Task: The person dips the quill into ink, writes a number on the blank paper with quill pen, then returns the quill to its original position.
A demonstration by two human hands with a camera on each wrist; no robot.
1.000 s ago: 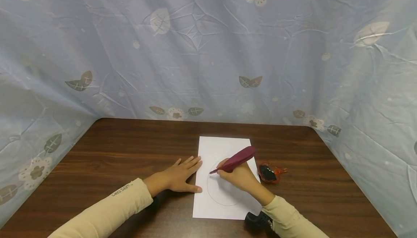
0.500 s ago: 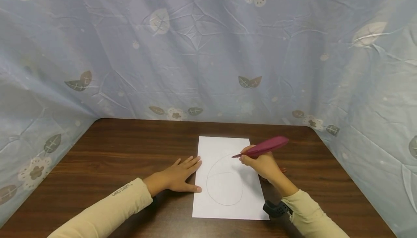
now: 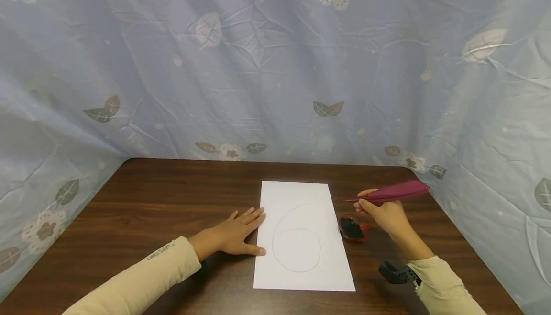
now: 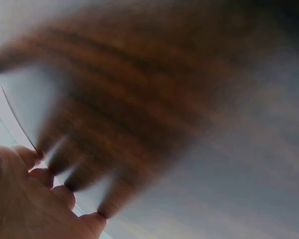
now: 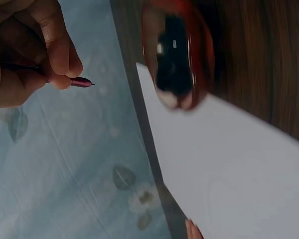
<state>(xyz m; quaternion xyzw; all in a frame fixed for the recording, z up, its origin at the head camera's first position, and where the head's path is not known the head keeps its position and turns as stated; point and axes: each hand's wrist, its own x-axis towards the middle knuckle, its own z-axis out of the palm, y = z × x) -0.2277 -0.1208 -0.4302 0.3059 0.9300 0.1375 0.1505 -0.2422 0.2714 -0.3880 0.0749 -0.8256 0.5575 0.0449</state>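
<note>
My right hand (image 3: 385,212) pinches a maroon feather pen (image 3: 400,190) in the air, right of the white sheet of paper (image 3: 297,279). In the right wrist view the pen's dark tip sticks out past the fingertips, touching nothing. On the sheet a thin drawn line forms a large "6" shape. My left hand (image 3: 234,234) lies flat with spread fingers, its thumb and fingertips at the sheet's left edge. Just below the right hand, beside the paper's right edge, sits a glossy orange-red pot (image 3: 364,231) with something dark in it, likewise seen in the right wrist view.
The dark wooden table (image 3: 172,200) carries the paper and the pot. A pale blue curtain (image 3: 275,80) with leaves and flowers closes off the back and both sides. A black wrist strap (image 3: 400,274) is on the right wrist.
My right hand has lifted the feather pen off the paper and moved right, past the sheet's edge, uncovering the drawn "6" shape and the pot. The left hand stays put.
</note>
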